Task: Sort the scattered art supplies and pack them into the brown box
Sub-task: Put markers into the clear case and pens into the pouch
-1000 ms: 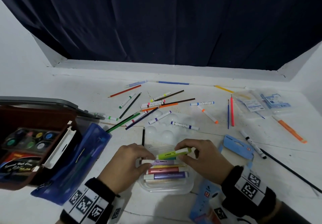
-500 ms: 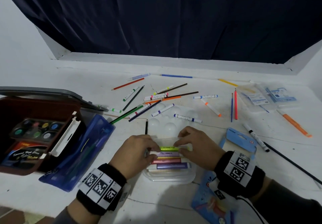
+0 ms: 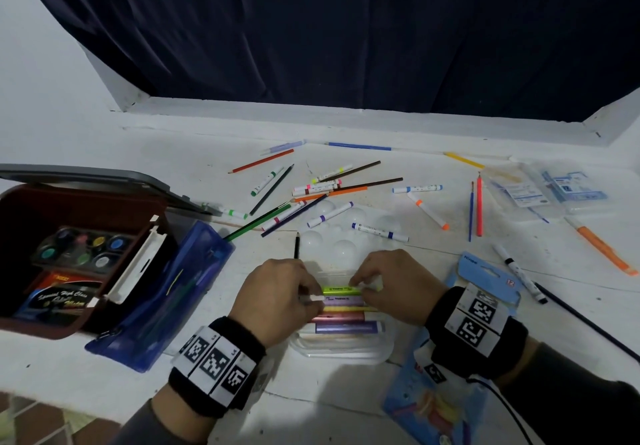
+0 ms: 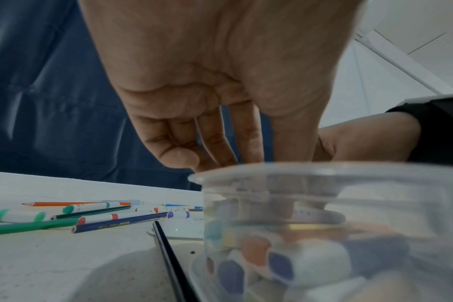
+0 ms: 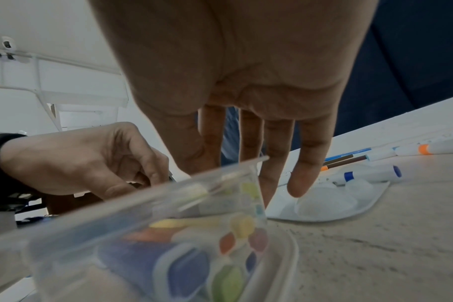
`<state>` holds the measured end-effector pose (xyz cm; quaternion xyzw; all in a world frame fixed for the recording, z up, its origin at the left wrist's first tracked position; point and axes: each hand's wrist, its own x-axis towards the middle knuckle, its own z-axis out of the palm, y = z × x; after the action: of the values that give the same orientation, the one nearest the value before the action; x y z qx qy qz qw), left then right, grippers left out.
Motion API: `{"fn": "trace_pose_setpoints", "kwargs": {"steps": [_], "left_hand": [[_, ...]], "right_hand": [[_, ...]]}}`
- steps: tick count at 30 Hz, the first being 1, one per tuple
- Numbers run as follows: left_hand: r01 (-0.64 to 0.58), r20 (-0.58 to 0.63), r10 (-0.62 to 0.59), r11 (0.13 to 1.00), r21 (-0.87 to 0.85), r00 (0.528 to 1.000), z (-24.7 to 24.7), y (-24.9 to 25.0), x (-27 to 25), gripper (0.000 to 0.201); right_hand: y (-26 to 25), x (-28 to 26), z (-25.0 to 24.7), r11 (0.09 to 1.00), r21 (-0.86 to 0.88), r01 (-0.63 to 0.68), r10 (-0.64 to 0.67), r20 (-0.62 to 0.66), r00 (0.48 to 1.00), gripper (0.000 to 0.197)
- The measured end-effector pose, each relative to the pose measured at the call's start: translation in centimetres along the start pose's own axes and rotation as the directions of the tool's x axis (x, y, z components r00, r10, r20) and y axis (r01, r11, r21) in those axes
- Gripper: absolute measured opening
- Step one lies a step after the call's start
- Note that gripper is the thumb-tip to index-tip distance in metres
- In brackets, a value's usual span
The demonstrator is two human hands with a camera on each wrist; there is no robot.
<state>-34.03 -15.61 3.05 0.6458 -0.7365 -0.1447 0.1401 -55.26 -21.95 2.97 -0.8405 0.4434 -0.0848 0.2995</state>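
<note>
A clear plastic case near the table's front edge holds several highlighters lying side by side. The green highlighter lies at the far side of that row. My left hand pinches its left end, beside a white cap. My right hand pinches its right end, fingers pointing down into the case. The case rim hides the fingertips in both wrist views. The brown box stands open at the left with a paint set inside.
A blue pouch leans on the box. Loose markers and pencils lie beyond a white palette. Blue card packs and clear packets sit on the right, with an orange marker near them.
The green highlighter, held tilted above the case by my right hand, has come down flat into the far end of the row. Both hands have closed in on its ends.
</note>
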Motion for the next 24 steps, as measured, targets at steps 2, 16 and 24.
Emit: {"fn": "trace_pose_setpoints", "kwargs": {"steps": [2, 16, 24], "left_hand": [[0.004, 0.006, -0.004, 1.000, 0.007, 1.000, 0.0, -0.1, 0.1, 0.023], [-0.052, -0.179, -0.011, 0.938, -0.343, 0.984, -1.0, -2.0, 1.5, 0.007], [0.029, -0.324, -0.268, 0.808, -0.588, 0.907, -3.2, -6.6, 5.7, 0.015]], "right_hand": [[0.3, 0.1, -0.1, 1.000, -0.004, 0.010, -0.010, 0.022, 1.000, 0.022], [1.6, 1.7, -2.0, 0.980, 0.140, 0.143, -0.138, -0.045, 0.989, 0.012], [5.9, 7.8, -4.2, 0.995, 0.089, 0.053, -0.031, -0.229, 0.973, 0.017]]}}
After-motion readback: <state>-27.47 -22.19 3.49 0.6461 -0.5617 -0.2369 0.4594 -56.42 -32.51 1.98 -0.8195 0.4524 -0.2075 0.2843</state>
